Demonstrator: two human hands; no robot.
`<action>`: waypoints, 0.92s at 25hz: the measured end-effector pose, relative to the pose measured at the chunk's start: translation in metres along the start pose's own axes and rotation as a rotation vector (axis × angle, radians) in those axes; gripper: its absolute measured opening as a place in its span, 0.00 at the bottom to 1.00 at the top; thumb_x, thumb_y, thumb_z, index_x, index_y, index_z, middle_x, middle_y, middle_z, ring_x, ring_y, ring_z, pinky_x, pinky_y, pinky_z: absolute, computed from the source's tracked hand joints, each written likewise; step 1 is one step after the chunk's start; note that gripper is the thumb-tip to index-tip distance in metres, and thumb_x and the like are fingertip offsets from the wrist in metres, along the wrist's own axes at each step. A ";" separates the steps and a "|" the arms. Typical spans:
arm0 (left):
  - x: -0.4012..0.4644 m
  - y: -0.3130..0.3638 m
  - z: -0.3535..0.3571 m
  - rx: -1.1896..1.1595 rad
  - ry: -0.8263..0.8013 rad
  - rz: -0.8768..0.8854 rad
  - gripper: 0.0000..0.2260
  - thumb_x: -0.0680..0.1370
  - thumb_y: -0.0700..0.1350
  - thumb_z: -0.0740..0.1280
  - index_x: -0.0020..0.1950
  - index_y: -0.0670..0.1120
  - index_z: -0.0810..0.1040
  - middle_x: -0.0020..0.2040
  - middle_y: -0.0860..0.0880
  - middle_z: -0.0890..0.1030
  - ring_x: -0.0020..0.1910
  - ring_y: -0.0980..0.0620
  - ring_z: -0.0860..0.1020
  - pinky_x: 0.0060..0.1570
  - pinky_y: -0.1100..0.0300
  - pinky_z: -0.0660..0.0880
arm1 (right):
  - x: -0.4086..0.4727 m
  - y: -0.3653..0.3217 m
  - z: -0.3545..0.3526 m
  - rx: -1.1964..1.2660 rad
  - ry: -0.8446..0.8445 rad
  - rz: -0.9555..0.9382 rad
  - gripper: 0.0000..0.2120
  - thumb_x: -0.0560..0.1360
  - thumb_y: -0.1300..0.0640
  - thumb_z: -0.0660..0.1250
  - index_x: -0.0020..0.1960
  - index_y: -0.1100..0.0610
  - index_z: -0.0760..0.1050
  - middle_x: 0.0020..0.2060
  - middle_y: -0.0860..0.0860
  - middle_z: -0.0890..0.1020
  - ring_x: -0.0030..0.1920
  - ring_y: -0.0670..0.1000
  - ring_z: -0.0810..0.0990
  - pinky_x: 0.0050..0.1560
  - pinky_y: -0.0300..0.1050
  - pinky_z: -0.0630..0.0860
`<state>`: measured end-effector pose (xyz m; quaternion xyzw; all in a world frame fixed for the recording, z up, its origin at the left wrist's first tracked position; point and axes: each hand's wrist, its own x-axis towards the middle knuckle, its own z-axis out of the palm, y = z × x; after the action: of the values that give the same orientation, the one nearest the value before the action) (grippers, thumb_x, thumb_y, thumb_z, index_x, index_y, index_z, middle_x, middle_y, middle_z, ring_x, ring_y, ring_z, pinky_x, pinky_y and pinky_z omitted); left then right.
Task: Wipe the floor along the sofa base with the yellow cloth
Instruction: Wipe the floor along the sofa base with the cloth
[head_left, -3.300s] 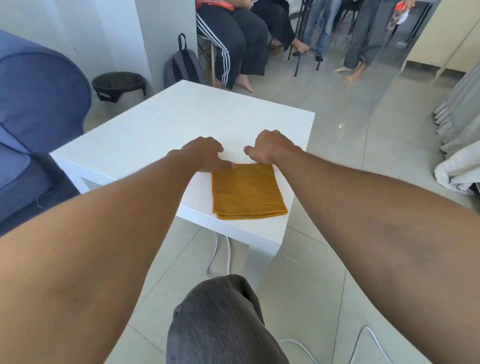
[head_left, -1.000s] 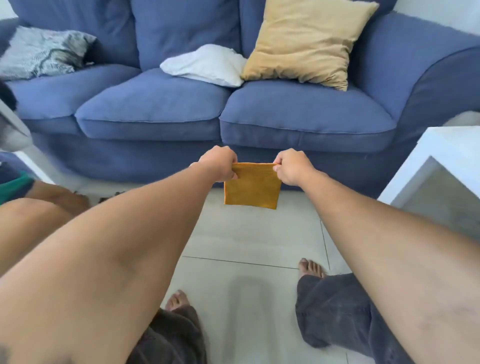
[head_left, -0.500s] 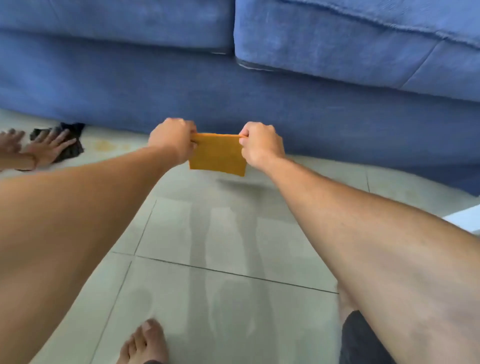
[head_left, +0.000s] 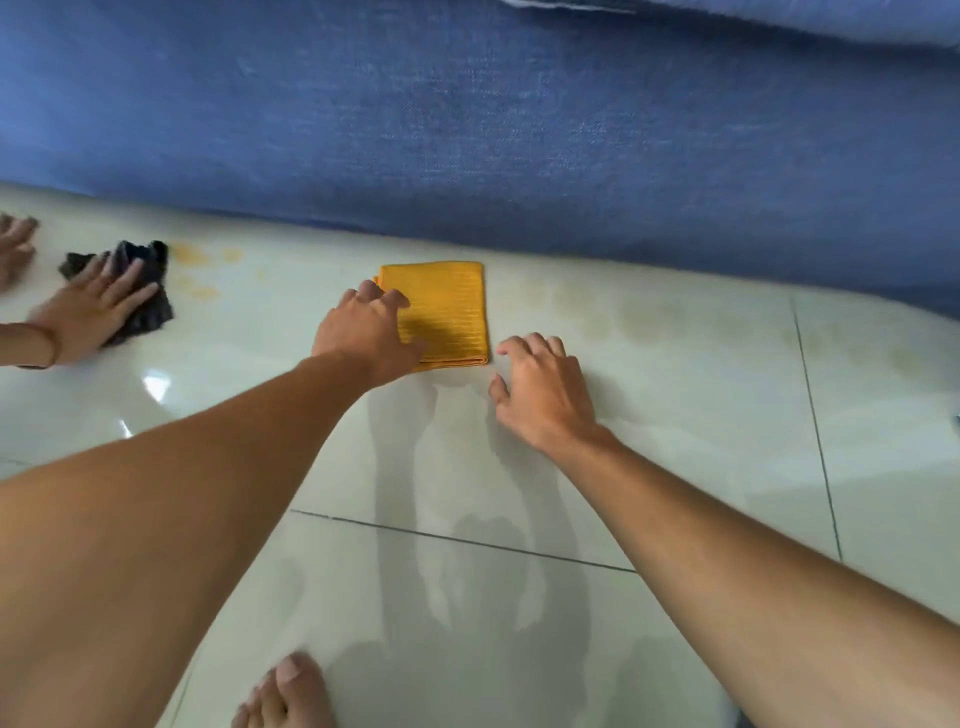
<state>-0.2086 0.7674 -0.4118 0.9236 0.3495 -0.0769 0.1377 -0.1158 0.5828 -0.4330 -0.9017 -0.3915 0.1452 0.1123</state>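
Glossy tiled floor beside blue sofa base

The yellow cloth, which half a second before hung pinched by its top corners between both hands above the tiles, lay folded flat on the floor just in front of the sofa base. The left hand had let go of its corner and rested palm-down on the cloth's left part, while the right hand had released it and sat spread on the tile just beside the cloth's near right corner. The view had dropped closer to the floor, so the seat cushions had nearly left the frame.
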 end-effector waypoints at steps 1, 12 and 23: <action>0.007 0.007 0.009 -0.024 0.036 -0.002 0.30 0.74 0.58 0.66 0.74 0.50 0.67 0.72 0.43 0.68 0.71 0.42 0.65 0.66 0.45 0.68 | -0.007 0.008 0.007 -0.001 0.047 0.025 0.17 0.76 0.51 0.61 0.63 0.55 0.73 0.61 0.54 0.78 0.62 0.58 0.72 0.61 0.54 0.72; 0.098 0.038 0.093 0.107 0.170 0.044 0.31 0.74 0.72 0.39 0.77 0.67 0.46 0.81 0.42 0.43 0.79 0.36 0.45 0.74 0.36 0.39 | -0.030 0.058 0.071 -0.062 0.359 -0.014 0.25 0.79 0.50 0.56 0.73 0.58 0.68 0.73 0.56 0.71 0.75 0.57 0.66 0.76 0.58 0.61; 0.031 0.014 0.099 0.113 0.211 0.092 0.29 0.76 0.71 0.42 0.77 0.69 0.45 0.81 0.44 0.46 0.79 0.38 0.46 0.75 0.35 0.43 | -0.035 0.052 0.058 -0.073 0.300 0.000 0.26 0.79 0.50 0.53 0.73 0.58 0.69 0.74 0.56 0.70 0.75 0.57 0.66 0.77 0.58 0.60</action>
<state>-0.1809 0.7462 -0.5104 0.9478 0.3145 0.0076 0.0514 -0.1240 0.5272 -0.4971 -0.9167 -0.3754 -0.0054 0.1367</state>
